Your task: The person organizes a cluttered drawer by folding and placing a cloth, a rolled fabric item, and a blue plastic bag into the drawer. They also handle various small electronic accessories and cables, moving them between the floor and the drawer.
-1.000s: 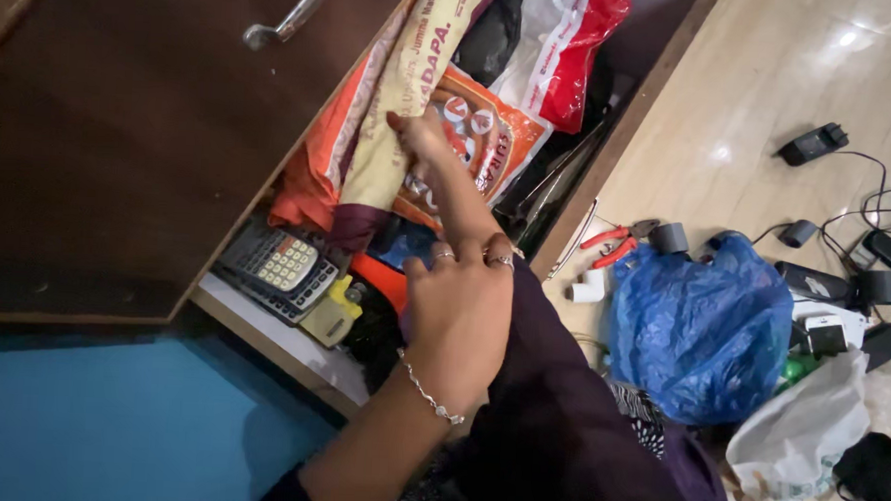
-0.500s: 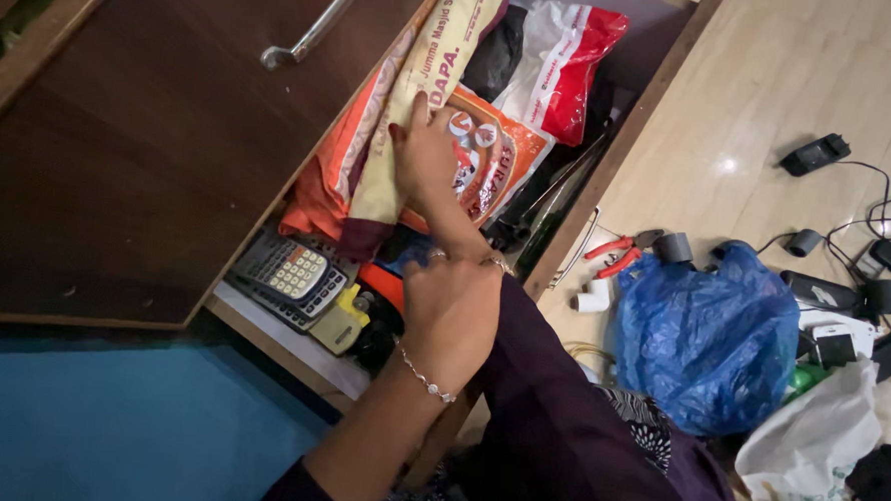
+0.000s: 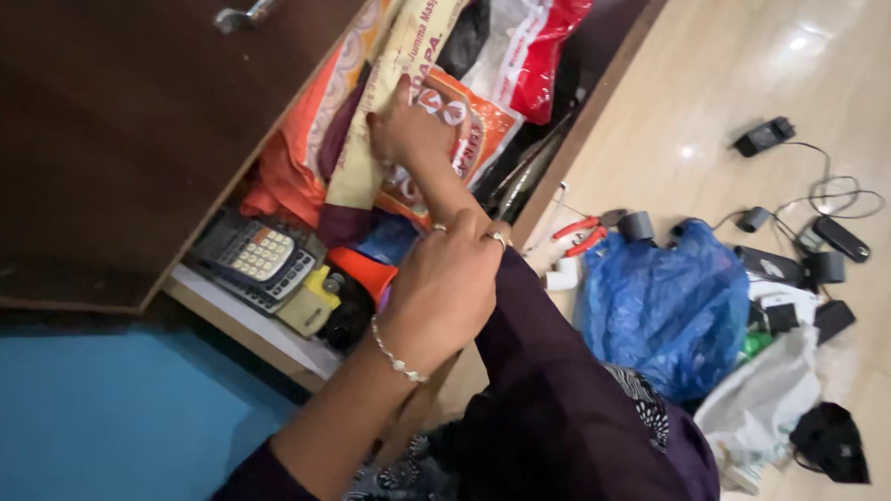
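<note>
Open drawer [image 3: 261, 338] seen from above, packed with folded bags. The far hand, apparently the right hand [image 3: 411, 129], lies flat with fingers spread on the orange printed bag [image 3: 460, 141], pressing it against the beige cloth bag [image 3: 393, 68] beside it, probably to steady the stack. The left hand [image 3: 444, 291], nearer the camera and wearing rings and a bracelet, hovers loosely curled over the drawer's near end; whether it grips anything cannot be told (its palm faces away). A calculator [image 3: 255, 257] lies at the near left. On the floor to the right: a blue plastic bag [image 3: 664, 300], red-handled pliers [image 3: 576, 236] and black chargers [image 3: 816, 257].
</note>
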